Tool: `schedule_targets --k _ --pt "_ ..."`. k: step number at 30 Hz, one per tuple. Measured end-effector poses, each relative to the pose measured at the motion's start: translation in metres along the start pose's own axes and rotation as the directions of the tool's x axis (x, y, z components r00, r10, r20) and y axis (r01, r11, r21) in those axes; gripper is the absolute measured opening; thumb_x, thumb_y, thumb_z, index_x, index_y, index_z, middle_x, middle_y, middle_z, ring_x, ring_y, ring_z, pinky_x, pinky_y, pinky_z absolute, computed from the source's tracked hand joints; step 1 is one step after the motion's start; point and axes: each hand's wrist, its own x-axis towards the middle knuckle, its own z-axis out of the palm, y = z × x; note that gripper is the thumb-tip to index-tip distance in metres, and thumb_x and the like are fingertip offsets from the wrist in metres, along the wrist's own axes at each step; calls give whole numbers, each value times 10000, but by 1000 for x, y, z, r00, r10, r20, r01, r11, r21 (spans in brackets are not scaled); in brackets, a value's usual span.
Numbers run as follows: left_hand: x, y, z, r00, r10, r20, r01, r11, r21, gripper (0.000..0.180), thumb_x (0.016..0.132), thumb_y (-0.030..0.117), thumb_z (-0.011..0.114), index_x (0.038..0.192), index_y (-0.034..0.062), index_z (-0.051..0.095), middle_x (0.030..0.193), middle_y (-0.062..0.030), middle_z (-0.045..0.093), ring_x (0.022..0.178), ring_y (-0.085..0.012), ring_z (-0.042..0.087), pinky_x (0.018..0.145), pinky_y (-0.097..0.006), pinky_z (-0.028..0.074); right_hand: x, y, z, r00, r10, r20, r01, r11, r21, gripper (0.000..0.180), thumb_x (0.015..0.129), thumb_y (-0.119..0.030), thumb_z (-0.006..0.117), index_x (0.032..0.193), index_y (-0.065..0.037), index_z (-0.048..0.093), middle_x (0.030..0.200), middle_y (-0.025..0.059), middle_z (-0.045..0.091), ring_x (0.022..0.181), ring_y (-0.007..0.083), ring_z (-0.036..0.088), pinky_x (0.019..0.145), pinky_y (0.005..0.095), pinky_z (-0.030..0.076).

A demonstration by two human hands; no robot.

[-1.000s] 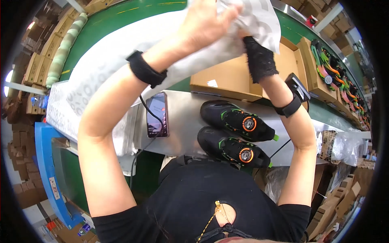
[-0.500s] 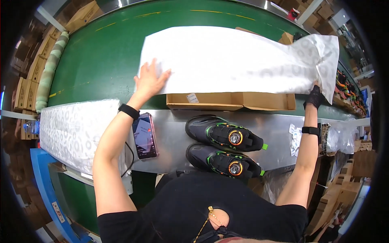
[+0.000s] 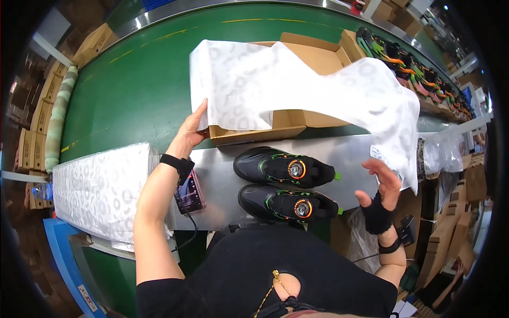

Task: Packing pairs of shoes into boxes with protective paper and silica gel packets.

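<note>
A sheet of white patterned wrapping paper (image 3: 313, 87) lies over an open cardboard shoe box (image 3: 260, 136), its left part dipping into the box and its right part trailing onto the metal bench. My left hand (image 3: 190, 132) grips the box's left end, index finger along the paper's edge; the other fingers are partly hidden. My right hand (image 3: 383, 185), in a black fingerless glove, is raised open beside the paper's right end, holding nothing. Between my body and the box sit two black shoes, the far shoe (image 3: 283, 167) and the near shoe (image 3: 286, 203), with green and orange trim and round dials.
A stack of patterned paper (image 3: 101, 191) lies at the left. Beneath my left wrist is a phone (image 3: 191, 195), partly covered, with a cable. Several shoes (image 3: 408, 66) line the green belt (image 3: 132, 85) at far right. Small white packets (image 3: 377, 152) rest by the paper's end.
The paper has dropped at its left and swung back at its right, uncovering more of the box. My right hand has released it and come nearer. My left hand has moved to the box's end.
</note>
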Motion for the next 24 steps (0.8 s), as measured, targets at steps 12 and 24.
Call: schedule_targets --k 12,24 --pt "-36 6 -6 852 522 30 -477 752 455 356 779 185 625 1031 -50 534 928 -81 605 791 -124 566 706 -249 455 169 -76 79 650 -723 234 663 389 -640 508 751 -91 503 1215 -292 460 1110 53 523 1137 244 421 885 579 283" --pt "-52 20 -35 938 268 -219 -196 933 302 315 802 236 569 1040 38 512 913 -68 588 784 -172 576 551 -288 502 115 162 20 964 139 228 192 232 -953 599 737 -100 528 1297 -186 335 1294 146 377 1202 311 353 908 634 223"
